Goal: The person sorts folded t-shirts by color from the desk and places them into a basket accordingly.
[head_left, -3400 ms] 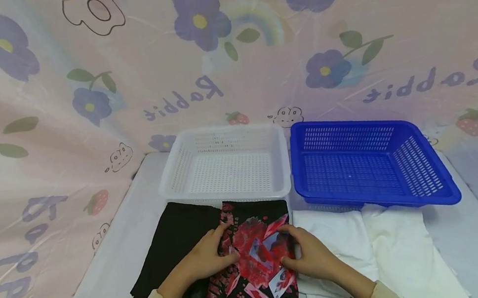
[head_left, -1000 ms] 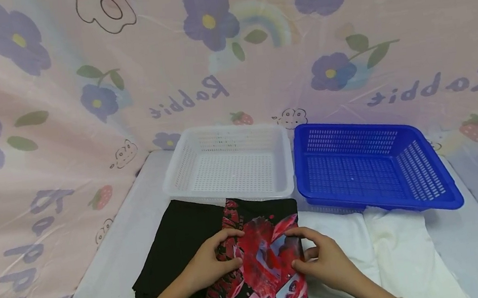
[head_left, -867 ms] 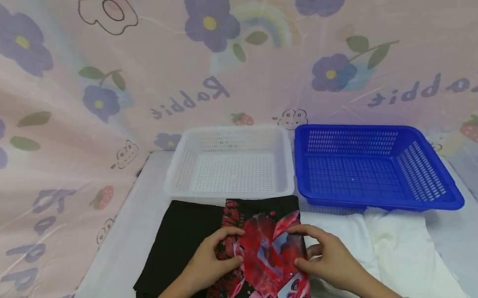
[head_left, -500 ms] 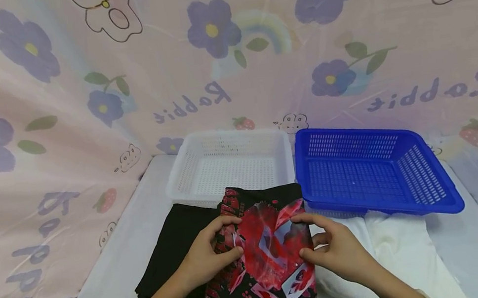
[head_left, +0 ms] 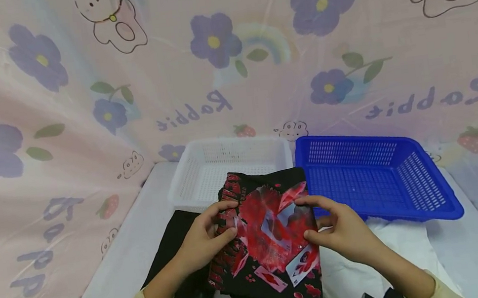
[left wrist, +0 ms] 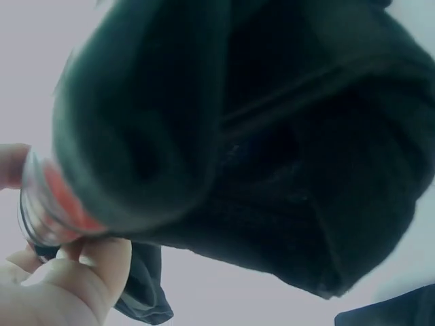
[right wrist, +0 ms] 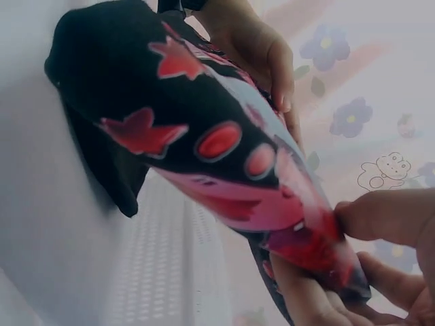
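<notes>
Loose underside of the printed cloth (head_left: 272, 234) could come unfolded

The printed cloth was folded and held up over the table (head_left: 131, 251), its far end overlapping in view the white basket (head_left: 243, 149) at 11 o'clock. The left hand (head_left: 206, 232) pinched its edge at 9 o'clock, and the right hand (head_left: 343, 230) pinched it at 3 o'clock. Below, the layers sagged; in my judgement they could drop open, if the fingers gripped only the upper ones. The basket's near rim might also catch the cloth. At 8 o'clock lay the black cloth (head_left: 170, 242), close enough to be dragged. The blue basket (head_left: 351, 152) stood at 2 o'clock, the white cloth (head_left: 404, 238) lay at 4 o'clock.
</notes>
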Motion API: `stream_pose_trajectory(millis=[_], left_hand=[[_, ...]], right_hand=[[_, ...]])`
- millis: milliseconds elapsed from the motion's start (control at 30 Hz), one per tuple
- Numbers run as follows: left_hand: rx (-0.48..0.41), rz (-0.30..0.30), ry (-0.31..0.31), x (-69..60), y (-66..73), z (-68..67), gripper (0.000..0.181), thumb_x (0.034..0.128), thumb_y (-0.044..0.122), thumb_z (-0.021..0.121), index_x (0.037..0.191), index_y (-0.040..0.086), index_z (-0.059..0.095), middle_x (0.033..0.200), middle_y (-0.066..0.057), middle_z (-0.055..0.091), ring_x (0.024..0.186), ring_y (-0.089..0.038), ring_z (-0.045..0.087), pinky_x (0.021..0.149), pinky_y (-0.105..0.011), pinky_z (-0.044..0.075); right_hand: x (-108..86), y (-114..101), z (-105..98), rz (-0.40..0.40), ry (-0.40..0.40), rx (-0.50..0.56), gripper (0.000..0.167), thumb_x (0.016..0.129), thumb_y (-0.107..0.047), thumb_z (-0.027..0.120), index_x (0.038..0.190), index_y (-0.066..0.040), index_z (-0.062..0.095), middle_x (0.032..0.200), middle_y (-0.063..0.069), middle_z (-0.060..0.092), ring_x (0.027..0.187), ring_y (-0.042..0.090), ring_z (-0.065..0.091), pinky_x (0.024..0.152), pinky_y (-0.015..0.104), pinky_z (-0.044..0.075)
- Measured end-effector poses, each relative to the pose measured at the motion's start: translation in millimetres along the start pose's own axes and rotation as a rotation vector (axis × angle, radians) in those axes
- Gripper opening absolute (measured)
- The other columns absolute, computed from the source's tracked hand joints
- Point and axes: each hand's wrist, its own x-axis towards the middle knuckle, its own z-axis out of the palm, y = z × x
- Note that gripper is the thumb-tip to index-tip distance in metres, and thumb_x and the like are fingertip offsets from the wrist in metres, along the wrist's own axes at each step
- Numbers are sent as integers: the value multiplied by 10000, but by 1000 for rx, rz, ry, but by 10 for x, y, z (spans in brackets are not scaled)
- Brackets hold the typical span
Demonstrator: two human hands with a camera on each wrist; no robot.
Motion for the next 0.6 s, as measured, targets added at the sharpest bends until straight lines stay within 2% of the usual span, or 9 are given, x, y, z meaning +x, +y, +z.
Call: stream_pose_trajectory(millis=[33,67,167,267,400,433,467,533,600], left_hand=[[-3,4,0,22,10,-18,475,934,27,594,1381,57,435,1252,-238,511,742,-67,675,658,-272,575],[11,9,3,45,23,-36,479,934,36,599,1384,65,436,1250,-231,516,663,-37,644,614,-243,562],[26,9,13,135,66,-90,492,934,54,608,1394,89,434,1278,-202,505,638,-22,630,594,-217,544],[62,-4,33,238,109,-148,497,936,80,616,1400,123,441,1254,-166,510,471,-1,490,497,-179,462],[83,-15,57,389,151,-242,501,935,78,614,1403,132,445,1290,-146,497,422,-39,395,475,-192,414],[74,-14,58,430,170,-263,503,935,70,610,1405,123,442,1284,-157,494,449,-48,440,493,-201,433],[80,-13,65,473,181,-290,502,935,69,609,1405,126,444,1277,-156,496,441,-51,417,488,-199,421],[66,-12,72,567,208,-343,500,937,57,600,1406,125,442,1312,-139,474,510,-59,506,524,-205,452],[54,-10,80,662,230,-395,499,938,50,593,1407,127,441,1290,-134,478,571,-66,566,549,-209,471]], right_hand=[[30,-11,-20,-9,3,-7,551,841,-45,712,1340,-160,508,1338,197,465,852,139,715,662,282,579],[61,-21,-40,-20,6,-17,548,843,-49,713,1340,-158,510,1338,196,469,861,143,717,661,281,579],[165,-56,-101,-38,15,-41,543,847,-60,714,1343,-153,514,1335,194,493,875,154,721,655,278,577],[277,-96,-164,-44,22,-70,540,852,-82,716,1349,-149,515,1319,199,531,871,156,724,641,277,574],[450,-153,-241,-40,35,-107,542,853,-82,716,1353,-143,518,1327,197,532,892,220,724,651,289,579],[499,-167,-261,-38,36,-111,542,856,-80,713,1357,-141,516,1337,196,521,906,242,722,661,292,581],[550,-179,-282,-38,36,-112,544,857,-71,709,1361,-138,513,1344,195,511,913,260,720,669,296,582],[653,-214,-326,-30,35,-113,551,863,-62,701,1371,-139,503,1355,190,491,908,282,716,670,296,581],[764,-241,-369,-27,34,-116,551,869,-57,693,1376,-151,498,1348,179,491,877,253,721,663,293,580]])
